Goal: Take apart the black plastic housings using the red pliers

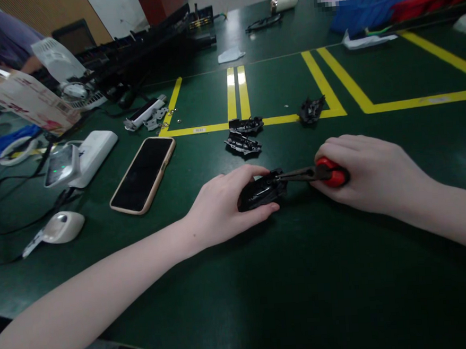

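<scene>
Between the thumb and fingers of my left hand (223,204) sits a glossy black plastic part (261,191), held low at the green table. My right hand (368,170) is closed round the red handles of needle-nose pliers (303,175). Their thin dark jaws point left and reach the right end of the black part; I cannot make out what the tips grip. Just beyond my left hand lie two black and grey plastic pieces (243,143). Another jagged black piece (311,109) rests farther right, by the yellow tape.
A phone (143,175) in a tan case lies left of my left hand, with a white power bank (96,157) and a white tape dispenser (63,227) beyond. Blue (375,7) and red bins stand at the back right. A person (8,36) is at the far left.
</scene>
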Tool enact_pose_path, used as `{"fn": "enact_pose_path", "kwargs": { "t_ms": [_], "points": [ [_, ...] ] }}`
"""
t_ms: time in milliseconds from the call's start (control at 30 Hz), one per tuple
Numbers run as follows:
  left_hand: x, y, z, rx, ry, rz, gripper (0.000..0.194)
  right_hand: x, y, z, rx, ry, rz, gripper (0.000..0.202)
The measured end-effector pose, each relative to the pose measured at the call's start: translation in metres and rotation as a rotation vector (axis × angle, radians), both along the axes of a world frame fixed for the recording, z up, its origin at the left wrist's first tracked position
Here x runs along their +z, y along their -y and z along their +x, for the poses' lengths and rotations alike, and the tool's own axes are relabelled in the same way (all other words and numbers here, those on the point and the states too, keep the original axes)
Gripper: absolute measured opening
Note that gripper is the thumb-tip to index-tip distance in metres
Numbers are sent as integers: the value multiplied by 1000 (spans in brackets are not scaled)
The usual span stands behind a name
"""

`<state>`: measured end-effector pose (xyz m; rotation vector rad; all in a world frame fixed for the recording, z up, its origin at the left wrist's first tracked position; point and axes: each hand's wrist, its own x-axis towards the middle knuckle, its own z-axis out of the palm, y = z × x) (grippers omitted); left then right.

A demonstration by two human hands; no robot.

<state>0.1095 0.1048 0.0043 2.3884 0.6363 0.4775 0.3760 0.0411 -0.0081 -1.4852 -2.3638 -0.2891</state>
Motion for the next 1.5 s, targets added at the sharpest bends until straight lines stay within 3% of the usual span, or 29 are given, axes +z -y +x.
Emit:
{"fn": "enact_pose_path", "kwargs": {
  "t_ms": [467, 800, 1500],
  "points": [
    [-1, -1, 1, -71, 3, -34, 41, 2, 0, -1, 46, -13, -24, 11],
    [5, 0, 0, -84, 3, -47, 28, 0, 0, -1, 27, -44, -46, 13],
    [7, 2, -1, -68, 52, -53, 29, 3, 1, -4, -67, -38, -112, 14]
  ]
}}
